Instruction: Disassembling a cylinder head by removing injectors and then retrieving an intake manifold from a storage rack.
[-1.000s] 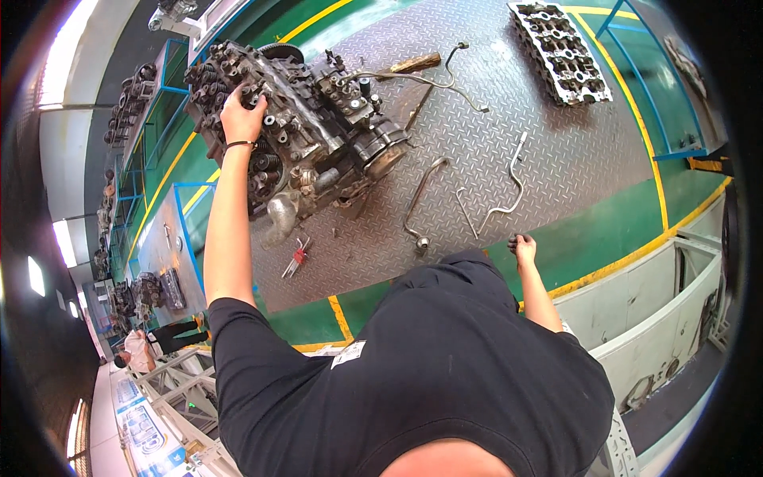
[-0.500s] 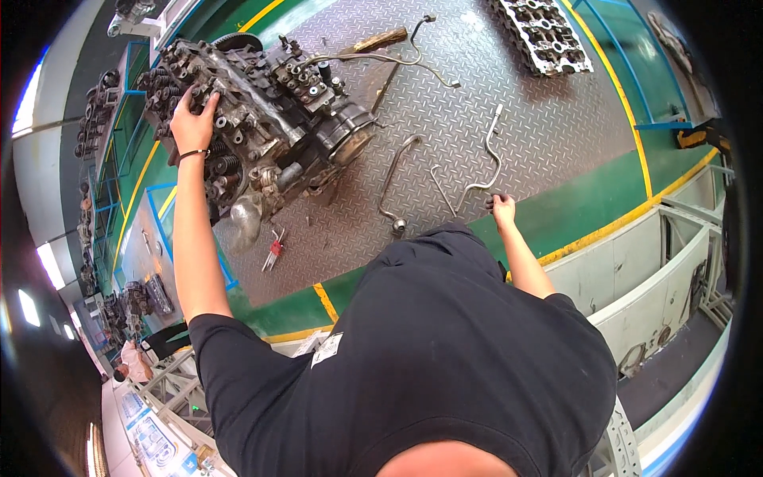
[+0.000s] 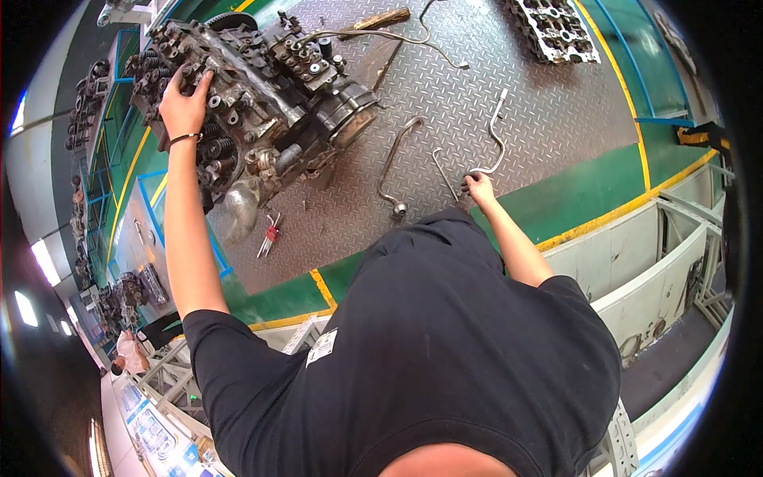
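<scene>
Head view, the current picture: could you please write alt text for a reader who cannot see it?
The left hand touches a dirty engine, while the right hand is at the near end of a thin bent pipe; its grip is unclear. Other pipes, a red item and a metal engine part lie on the metal surface.

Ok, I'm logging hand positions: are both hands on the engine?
No, the left hand is on the engine, but the right hand is by a thin bent metal pipe.
</scene>
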{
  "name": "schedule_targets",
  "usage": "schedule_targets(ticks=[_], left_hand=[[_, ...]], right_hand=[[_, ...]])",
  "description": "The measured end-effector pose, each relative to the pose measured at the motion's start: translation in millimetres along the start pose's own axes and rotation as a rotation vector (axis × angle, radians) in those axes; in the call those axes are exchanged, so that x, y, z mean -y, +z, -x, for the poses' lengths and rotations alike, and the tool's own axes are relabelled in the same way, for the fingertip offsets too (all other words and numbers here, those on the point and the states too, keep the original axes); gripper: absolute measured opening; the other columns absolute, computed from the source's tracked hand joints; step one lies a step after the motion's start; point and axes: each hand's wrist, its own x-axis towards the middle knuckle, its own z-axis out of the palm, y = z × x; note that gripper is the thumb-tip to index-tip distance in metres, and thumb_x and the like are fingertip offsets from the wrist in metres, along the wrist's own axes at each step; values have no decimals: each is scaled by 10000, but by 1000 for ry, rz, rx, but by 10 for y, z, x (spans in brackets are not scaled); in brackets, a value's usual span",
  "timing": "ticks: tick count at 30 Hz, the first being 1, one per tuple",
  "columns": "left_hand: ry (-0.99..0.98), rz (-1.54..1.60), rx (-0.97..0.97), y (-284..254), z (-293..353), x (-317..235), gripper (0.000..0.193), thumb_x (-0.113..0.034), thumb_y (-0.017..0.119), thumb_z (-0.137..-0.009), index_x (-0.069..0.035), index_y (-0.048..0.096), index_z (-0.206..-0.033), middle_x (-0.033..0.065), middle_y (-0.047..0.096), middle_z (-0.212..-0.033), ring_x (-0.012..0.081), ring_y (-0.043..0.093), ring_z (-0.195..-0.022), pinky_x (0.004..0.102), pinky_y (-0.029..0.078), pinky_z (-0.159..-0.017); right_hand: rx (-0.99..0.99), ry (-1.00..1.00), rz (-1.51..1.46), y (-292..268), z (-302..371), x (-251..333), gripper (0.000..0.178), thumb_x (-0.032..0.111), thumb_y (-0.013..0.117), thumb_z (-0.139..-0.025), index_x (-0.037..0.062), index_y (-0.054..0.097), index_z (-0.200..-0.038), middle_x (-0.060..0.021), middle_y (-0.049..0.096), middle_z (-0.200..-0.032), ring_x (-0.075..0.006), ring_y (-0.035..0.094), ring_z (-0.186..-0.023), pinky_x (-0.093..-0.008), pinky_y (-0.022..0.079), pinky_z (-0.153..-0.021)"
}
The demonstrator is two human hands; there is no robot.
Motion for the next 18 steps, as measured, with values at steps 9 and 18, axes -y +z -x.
schedule_targets(ticks=[9,18], left_hand=[[-11,82,-1,29,11,19,645,-365,809,-775,50,625,-1233,245,673,-1158,346,652,-1101,387,487,-983],[-171,631,-201,-541,646,32,330,-116,675,-925,8,637,-1229,113,654,-1184,156,655,-1007,279,531,-888]], right_hand=[[171,115,-97,404,-152,589,343,146,625,-909,33,561,-1227,-92,673,-898,-160,644,-696,-300,501,-563],[212,-181,270,1401,-308,1357,922,195,720,-821,256,173,-1561,-379,275,-1498,-522,277,-1407,-506,318,-1150]])
